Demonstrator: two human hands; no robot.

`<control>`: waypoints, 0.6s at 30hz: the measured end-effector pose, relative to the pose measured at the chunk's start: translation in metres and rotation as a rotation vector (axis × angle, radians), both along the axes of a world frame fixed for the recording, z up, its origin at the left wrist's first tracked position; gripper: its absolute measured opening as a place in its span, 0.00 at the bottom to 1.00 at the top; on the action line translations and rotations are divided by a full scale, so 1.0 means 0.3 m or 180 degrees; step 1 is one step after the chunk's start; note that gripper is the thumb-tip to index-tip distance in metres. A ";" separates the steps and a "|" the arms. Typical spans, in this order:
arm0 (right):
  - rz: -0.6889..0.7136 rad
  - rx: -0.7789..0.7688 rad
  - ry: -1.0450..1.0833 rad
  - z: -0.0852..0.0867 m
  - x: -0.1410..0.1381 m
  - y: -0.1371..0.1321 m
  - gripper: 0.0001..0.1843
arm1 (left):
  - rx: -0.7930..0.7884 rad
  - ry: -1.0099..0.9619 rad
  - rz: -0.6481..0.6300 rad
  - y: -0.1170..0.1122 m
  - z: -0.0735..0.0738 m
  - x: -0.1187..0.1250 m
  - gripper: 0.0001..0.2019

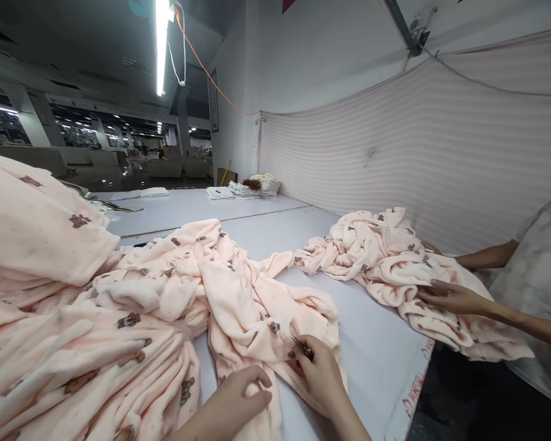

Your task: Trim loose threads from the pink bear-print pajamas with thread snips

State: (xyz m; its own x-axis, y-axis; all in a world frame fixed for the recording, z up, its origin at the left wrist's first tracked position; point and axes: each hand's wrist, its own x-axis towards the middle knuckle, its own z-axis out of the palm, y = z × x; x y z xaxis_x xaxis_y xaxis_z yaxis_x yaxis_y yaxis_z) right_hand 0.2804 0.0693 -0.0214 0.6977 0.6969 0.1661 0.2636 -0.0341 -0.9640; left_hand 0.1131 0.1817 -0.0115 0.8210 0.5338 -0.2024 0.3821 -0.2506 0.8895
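Observation:
Soft pale pink plush fabric (pixel 266 300) printed with small brown bears lies in folds in front of me. My right hand (pixel 319 373) is closed around small dark thread snips (pixel 308 353), their pointed tip against the fabric. Just to the left, my left hand (pixel 241 395) hovers over the cloth's near edge, fingers loosely curled and thumb apart from the forefinger. I see nothing between them; its other fingertips are partly hidden. A large heap of the same fabric (pixel 133 361) fills the left side.
A co-worker's hands (pixel 454 298) rest on another pink fabric pile (pixel 386 263) at the right. Stacks of white cloth (pixel 243 188) sit at the far end of the pale table (pixel 362 343). The table's right edge bears red markings. A striped sheet (pixel 395 141) covers the wall.

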 end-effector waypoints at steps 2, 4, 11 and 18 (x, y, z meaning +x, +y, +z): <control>0.0064 0.0052 0.0163 0.005 -0.031 0.006 0.12 | 0.0058 -0.0110 0.0031 -0.027 -0.001 -0.015 0.17; 0.0146 0.0145 0.0338 0.000 -0.087 0.013 0.13 | 0.0157 -0.0531 0.0230 -0.057 0.006 -0.015 0.22; -0.0104 0.0450 0.0343 0.009 -0.227 -0.056 0.15 | 0.0745 -0.1043 0.0623 -0.091 0.039 -0.037 0.16; 0.0353 -0.0455 -0.1668 0.183 -0.187 -0.141 0.13 | 0.1641 -0.1345 0.0325 -0.085 0.067 -0.099 0.15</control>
